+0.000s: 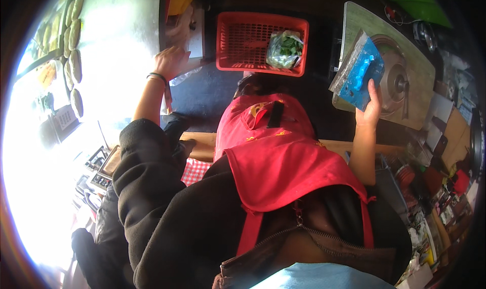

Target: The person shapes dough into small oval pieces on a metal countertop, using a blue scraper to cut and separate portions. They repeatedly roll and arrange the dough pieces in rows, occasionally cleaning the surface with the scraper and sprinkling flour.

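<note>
My right hand (370,106) holds a flat blue object (362,74) with a worn grey edge, thumb on its face; its exact kind is unclear. It is raised in front of a round metal lid or pan (393,84) on a greenish board (421,72). My left hand (171,63), with a dark band at the wrist, is by the right edge of a bright pale surface (125,34); whether it grips anything cannot be made out. Between the hands, a red plastic basket (243,69) contains a clear plastic bag of leafy greens (285,50).
Long pale items (76,67) line the far left. Yellow material (180,0) lies beyond my left hand. Mixed packages and household items (448,209) crowd the right side. A wooden edge (201,141) runs behind my red apron (288,163). Glare hides much at left.
</note>
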`<state>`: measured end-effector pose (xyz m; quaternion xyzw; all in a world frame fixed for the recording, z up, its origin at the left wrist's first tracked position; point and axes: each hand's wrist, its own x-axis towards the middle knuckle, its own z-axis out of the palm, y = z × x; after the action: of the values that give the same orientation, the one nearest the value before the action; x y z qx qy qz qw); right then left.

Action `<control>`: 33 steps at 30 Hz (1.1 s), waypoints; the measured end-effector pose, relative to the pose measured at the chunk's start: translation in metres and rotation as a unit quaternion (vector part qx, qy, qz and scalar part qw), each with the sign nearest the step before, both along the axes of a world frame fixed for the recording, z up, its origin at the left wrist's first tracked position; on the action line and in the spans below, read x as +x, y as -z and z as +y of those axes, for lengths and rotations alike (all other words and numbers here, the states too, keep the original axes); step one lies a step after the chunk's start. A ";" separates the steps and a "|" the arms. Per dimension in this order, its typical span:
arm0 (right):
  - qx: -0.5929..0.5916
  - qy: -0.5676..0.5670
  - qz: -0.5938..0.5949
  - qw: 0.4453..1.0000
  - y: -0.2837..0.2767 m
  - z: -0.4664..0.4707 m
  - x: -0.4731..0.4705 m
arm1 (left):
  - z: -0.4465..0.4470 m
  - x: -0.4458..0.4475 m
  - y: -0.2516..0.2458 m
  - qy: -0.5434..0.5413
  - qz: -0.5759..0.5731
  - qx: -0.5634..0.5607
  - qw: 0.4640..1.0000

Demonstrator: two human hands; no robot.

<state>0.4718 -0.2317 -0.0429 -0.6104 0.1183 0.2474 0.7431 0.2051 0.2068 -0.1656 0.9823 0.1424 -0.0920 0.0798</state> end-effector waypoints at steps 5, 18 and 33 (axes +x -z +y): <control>0.014 0.022 -0.010 1.000 0.005 -0.001 0.001 | 0.002 -0.011 0.018 0.008 0.011 0.016 1.000; 0.075 -0.027 -0.024 0.997 0.030 -0.026 0.011 | -0.033 -0.021 0.003 0.006 -0.011 -0.074 0.997; -0.096 -0.183 -0.111 0.972 -0.054 0.005 -0.015 | -0.182 -0.076 -0.060 -0.049 -0.096 -0.240 0.965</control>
<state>0.4573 -0.2262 0.0114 -0.7135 -0.0557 0.2978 0.6318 0.1293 0.0244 -0.1055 0.9305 0.1556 -0.0247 0.3308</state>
